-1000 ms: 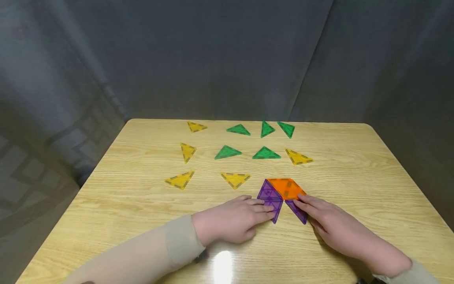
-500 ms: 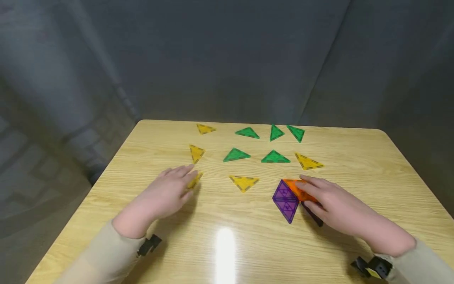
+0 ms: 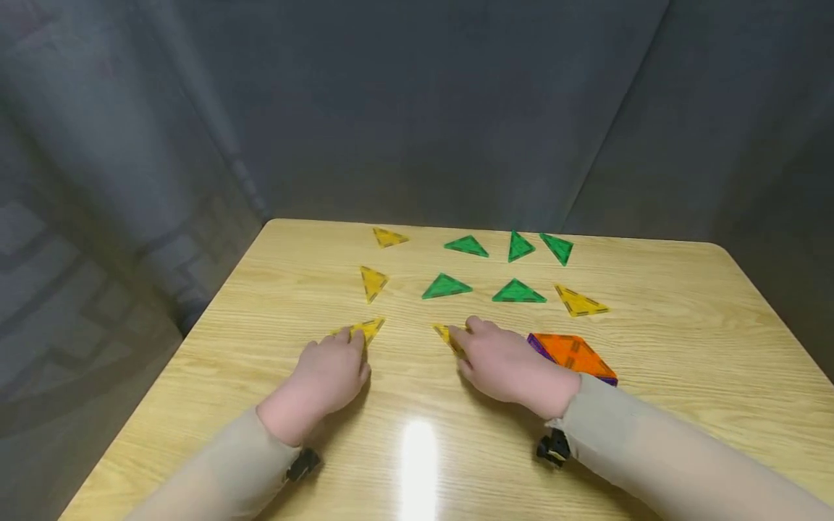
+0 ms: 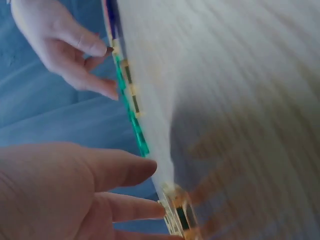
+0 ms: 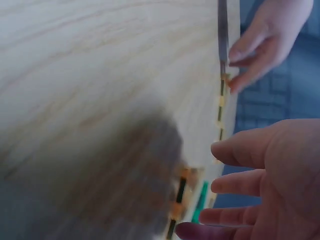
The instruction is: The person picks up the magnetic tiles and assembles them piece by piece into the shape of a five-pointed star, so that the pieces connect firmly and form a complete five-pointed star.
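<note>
My left hand [image 3: 331, 370] reaches over a yellow see-through triangular magnetic tile [image 3: 373, 328], fingertips right at it and the thumb apart. In the left wrist view, its fingers [image 4: 135, 209] extend toward the tile's edge [image 4: 181, 212]. My right hand [image 3: 504, 359] lies over a second yellow tile [image 3: 441, 331], covering most of it. The right wrist view has these fingers [image 5: 235, 182] mostly straight beside the tile's edge [image 5: 181, 192], thumb apart. Joined orange tiles [image 3: 573, 351] and purple tiles [image 3: 538, 346] lie beyond the right forearm, which hides part of them.
Behind the hands lie several green triangular tiles [image 3: 519, 291] and more yellow ones [image 3: 582, 300], spread flat over the wooden table [image 3: 677, 311]. Grey curtains [image 3: 417, 108] stand behind the table's far edge.
My left hand has left the purple tiles and moved left to a yellow tile. My right hand has come off the orange and purple tiles and moved left over another yellow tile.
</note>
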{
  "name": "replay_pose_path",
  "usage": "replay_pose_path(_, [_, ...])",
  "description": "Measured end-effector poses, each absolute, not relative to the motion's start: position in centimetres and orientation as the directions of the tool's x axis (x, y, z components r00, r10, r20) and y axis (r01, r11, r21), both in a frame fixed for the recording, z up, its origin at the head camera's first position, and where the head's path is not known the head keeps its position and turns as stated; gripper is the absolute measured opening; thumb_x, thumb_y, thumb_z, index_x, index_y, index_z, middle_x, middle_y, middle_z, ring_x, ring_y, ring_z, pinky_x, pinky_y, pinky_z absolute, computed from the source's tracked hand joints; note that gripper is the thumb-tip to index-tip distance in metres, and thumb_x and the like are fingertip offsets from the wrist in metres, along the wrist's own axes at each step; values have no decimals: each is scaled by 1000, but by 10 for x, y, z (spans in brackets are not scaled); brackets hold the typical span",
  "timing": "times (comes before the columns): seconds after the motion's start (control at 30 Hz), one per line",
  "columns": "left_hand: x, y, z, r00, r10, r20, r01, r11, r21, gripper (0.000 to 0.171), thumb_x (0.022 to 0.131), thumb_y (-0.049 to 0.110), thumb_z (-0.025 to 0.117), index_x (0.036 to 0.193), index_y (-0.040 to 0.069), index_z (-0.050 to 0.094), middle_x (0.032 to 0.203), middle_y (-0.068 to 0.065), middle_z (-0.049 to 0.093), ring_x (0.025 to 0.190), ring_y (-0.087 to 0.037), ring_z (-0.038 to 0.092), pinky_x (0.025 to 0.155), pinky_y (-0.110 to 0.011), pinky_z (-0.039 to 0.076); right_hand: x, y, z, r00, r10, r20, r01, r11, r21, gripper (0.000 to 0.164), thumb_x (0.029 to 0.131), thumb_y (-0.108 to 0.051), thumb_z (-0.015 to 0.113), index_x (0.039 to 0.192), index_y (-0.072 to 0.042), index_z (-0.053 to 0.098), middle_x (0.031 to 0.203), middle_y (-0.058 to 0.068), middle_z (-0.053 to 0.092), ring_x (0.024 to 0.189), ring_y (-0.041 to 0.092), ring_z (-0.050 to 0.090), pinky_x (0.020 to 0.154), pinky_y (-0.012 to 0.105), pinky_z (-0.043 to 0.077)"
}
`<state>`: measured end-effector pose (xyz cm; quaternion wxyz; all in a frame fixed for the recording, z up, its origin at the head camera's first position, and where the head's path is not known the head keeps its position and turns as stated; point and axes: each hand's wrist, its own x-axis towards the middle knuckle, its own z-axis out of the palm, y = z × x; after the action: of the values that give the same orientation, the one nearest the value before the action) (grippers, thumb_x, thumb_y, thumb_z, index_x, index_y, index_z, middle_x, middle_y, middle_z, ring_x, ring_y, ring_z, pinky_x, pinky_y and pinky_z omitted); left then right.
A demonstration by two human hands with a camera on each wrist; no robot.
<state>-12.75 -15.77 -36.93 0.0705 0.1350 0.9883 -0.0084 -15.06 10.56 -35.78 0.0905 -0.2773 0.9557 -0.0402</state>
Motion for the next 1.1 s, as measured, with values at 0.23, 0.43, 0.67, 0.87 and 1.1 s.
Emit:
replay_pose_path(0.23, [-137,-151,-375,-948,307,-80,316,939,-133,59,94,39,65,143,8,52,105,-16,57,83,-28,58,68,-42,50,-152,96,-367,-824,-536,-186,-523,845,-115,56,98,-33,61,146,-8,48,118,12,53,94,21,56,68,36,53])
replay_pose_path(0.43, [-139,-155,-376,-922,369,-119,381,919,-98,62,95,42,63,145,7,50,125,-24,56,108,-37,58,90,-49,49,-151,101,-369,-771,-612,-173,-593,790,-155,55,99,-33,59,146,-8,48,137,18,49,119,33,51,95,47,48])
replay_pose_path(0.67, [-145,-159,-375,-816,570,-98,548,816,185,44,96,33,65,123,0,58,145,-25,44,133,-38,43,112,-49,32,-155,115,-370,-653,-729,-205,-667,682,-300,56,99,-36,59,148,-11,46,157,11,33,142,29,32,114,45,30])
replay_pose_path(0.87, [-150,-154,-376,-733,665,-143,600,732,324,56,99,29,60,145,2,44,150,-10,43,138,-27,39,116,-42,27,-162,118,-371,-602,-774,-195,-687,627,-368,53,99,-37,60,145,-11,50,157,4,34,142,22,31,114,42,30])
replay_pose_path(1.1, [-157,-148,-379,-718,688,-103,598,686,415,26,101,17,56,127,13,55,147,-4,48,127,-21,50,113,-42,32,-169,111,-375,-577,-801,-157,-695,583,-421,34,98,-32,62,126,-15,54,154,2,38,140,19,34,114,41,31])
